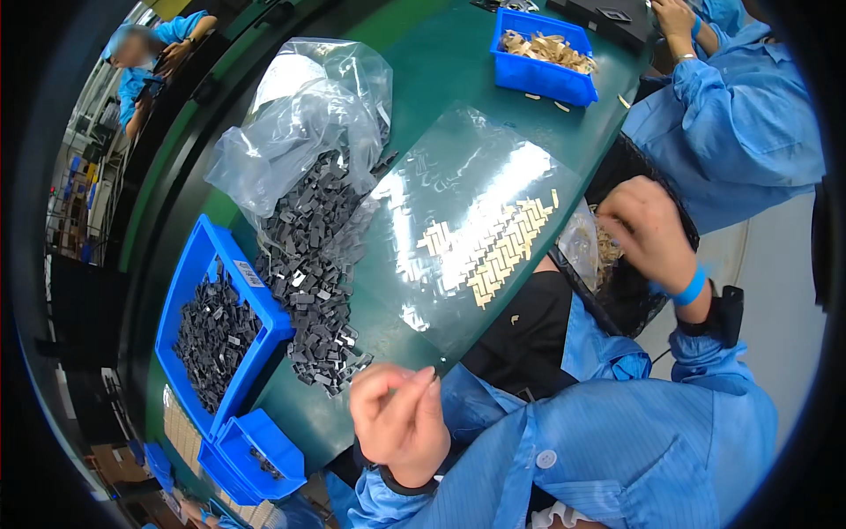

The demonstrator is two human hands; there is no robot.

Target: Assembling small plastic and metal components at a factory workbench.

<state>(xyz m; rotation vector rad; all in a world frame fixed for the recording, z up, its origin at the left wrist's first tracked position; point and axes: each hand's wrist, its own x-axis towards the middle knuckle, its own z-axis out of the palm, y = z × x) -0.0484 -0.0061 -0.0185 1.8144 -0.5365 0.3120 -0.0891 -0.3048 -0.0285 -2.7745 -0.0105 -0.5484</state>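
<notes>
My left hand point(401, 421) is above the near edge of the green table, thumb and fingers pinched together. What it holds, if anything, is too small to make out. To its upper left lies a heap of small black rectangular pieces point(308, 273), partly spilling from a clear plastic bag point(308, 123). My right hand point(650, 231) hovers over a black bag point(641, 295) with tan scraps inside, fingers curled and fingertips partly hidden. Between the hands, a clear plastic sheet point(476, 145) carries rows of small cream strips point(511, 251).
At the left stands a blue bin point(172, 304) of black pieces, with a smaller blue bin point(264, 436) beside it. Another blue bin point(546, 84) at the far side holds tan strips. A co-worker's blue sleeve point(736, 123) is at upper right; another person point(145, 62) is at upper left.
</notes>
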